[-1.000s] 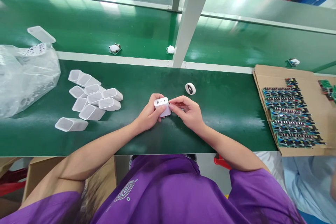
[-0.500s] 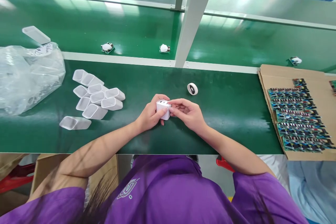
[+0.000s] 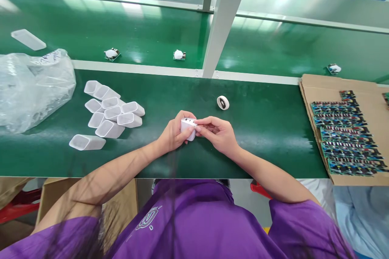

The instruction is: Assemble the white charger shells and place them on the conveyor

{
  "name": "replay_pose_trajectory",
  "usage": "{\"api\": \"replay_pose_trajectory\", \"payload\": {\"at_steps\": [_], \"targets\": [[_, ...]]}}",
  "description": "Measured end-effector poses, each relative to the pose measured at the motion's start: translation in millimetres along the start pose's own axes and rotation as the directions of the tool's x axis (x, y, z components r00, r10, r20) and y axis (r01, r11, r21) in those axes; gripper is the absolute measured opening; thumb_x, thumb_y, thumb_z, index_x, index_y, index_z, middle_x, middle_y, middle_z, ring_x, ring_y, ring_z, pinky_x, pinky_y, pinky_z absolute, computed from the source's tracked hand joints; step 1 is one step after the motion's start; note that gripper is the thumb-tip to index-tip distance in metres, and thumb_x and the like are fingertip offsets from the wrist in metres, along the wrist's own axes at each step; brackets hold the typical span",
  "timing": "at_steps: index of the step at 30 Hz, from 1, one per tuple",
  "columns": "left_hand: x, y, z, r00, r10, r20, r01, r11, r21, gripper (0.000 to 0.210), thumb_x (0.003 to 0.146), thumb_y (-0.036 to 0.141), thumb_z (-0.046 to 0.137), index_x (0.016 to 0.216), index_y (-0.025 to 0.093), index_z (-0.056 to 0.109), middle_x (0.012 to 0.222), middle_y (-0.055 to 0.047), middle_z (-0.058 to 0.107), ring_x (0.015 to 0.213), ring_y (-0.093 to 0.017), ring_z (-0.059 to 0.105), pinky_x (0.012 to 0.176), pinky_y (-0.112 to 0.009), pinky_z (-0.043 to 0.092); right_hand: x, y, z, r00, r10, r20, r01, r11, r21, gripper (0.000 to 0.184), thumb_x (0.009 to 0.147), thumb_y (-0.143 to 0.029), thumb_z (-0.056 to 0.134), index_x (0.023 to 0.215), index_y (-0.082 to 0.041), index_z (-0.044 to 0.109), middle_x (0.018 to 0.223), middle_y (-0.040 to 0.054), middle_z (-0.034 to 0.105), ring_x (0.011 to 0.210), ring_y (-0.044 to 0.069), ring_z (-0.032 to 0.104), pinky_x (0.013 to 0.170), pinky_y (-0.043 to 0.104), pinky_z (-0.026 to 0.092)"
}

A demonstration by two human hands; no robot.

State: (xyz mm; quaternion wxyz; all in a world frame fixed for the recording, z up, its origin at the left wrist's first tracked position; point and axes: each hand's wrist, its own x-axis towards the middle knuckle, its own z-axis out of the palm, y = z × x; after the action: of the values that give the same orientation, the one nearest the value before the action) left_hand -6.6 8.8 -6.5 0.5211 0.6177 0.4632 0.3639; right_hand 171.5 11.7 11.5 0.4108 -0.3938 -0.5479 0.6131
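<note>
A white charger [image 3: 189, 124] with dark port slots in its upper face is held over the green bench, in front of my body. My left hand [image 3: 173, 133] wraps around it from the left, thumb across the front. From the right, my right hand [image 3: 219, 132] pinches at the charger's right edge with thumb and forefinger; whether a small part sits between those fingertips is hidden. Farther back lies a white roll of tape [image 3: 223, 102] with a dark centre. Several white open-ended sleeves [image 3: 110, 128] are grouped left of my hands.
A clear plastic bag [image 3: 33, 93] lies at the left. Cardboard [image 3: 313, 83] at the right bears rows of circuit boards [image 3: 346, 133]. Behind a pale rail, small boards with white blobs [image 3: 179, 54] and a white sleeve [image 3: 28, 39] rest on a green belt. A metal post [image 3: 223, 20] rises mid-bench.
The small boards and the sleeve on the green belt have shifted left. The charger has tilted and sunk slightly in my hands, which keep hold of it.
</note>
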Motion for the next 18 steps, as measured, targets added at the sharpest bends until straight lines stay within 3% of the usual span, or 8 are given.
{"api": "replay_pose_trajectory", "payload": {"at_steps": [4, 12, 15, 18], "targets": [[0.9, 3.6, 0.1, 0.992, 0.08, -0.095, -0.067, 0.989, 0.134, 0.033, 0.076, 0.046, 0.057, 0.092, 0.018, 0.053, 0.073, 0.0, 0.065, 0.054, -0.01, 0.056, 0.049, -0.021, 0.044, -2.4, -1.4, 0.0, 1.0, -0.023, 0.002, 0.023, 0.999, -0.049, 0.033, 0.076, -0.049, 0.074, 0.092, -0.02, 0.074, 0.088, 0.0038, 0.074, 0.073, 0.016, 0.072, 0.072, 0.03, 0.062], [-2.4, 4.8, -0.3, 0.988, 0.079, -0.134, -0.058, 0.986, 0.156, 0.033, 0.072, 0.045, 0.06, 0.092, 0.02, 0.054, 0.076, -0.001, 0.066, 0.058, -0.012, 0.057, 0.052, -0.023, 0.044, -4.9, -5.0, 2.2, 0.998, -0.063, 0.019, 0.065, 0.994, -0.087, 0.024, 0.081, -0.042, 0.071, 0.09, -0.02, 0.074, 0.088, 0.0041, 0.073, 0.073, 0.016, 0.07, 0.071, 0.032, 0.061], [-2.1, 2.5, 0.8, 0.993, 0.073, -0.092, -0.07, 0.997, 0.038, 0.036, 0.078, 0.049, 0.06, 0.096, 0.019, 0.053, 0.077, -0.001, 0.064, 0.055, -0.011, 0.057, 0.05, -0.022, 0.046, 2.0, -10.3, -7.8, 0.987, -0.14, 0.08, 0.153, 0.971, -0.186, 0.026, 0.082, -0.043, 0.069, 0.095, -0.021, 0.072, 0.079, 0.0012, 0.069, 0.067, 0.013, 0.064, 0.064, 0.027, 0.057], [0.4, 0.3, 2.8, 1.0, -0.004, -0.03, -0.002, 0.984, -0.181, 0.042, 0.083, 0.054, 0.058, 0.103, 0.019, 0.049, 0.077, 0.0, 0.062, 0.056, -0.012, 0.062, 0.047, -0.022, 0.05, 16.0, -11.8, -31.1, 0.949, -0.312, -0.046, 0.247, 0.826, -0.507, 0.029, 0.085, -0.043, 0.066, 0.106, -0.023, 0.067, 0.077, -0.0001, 0.061, 0.068, 0.013, 0.057, 0.066, 0.028, 0.053]]}}
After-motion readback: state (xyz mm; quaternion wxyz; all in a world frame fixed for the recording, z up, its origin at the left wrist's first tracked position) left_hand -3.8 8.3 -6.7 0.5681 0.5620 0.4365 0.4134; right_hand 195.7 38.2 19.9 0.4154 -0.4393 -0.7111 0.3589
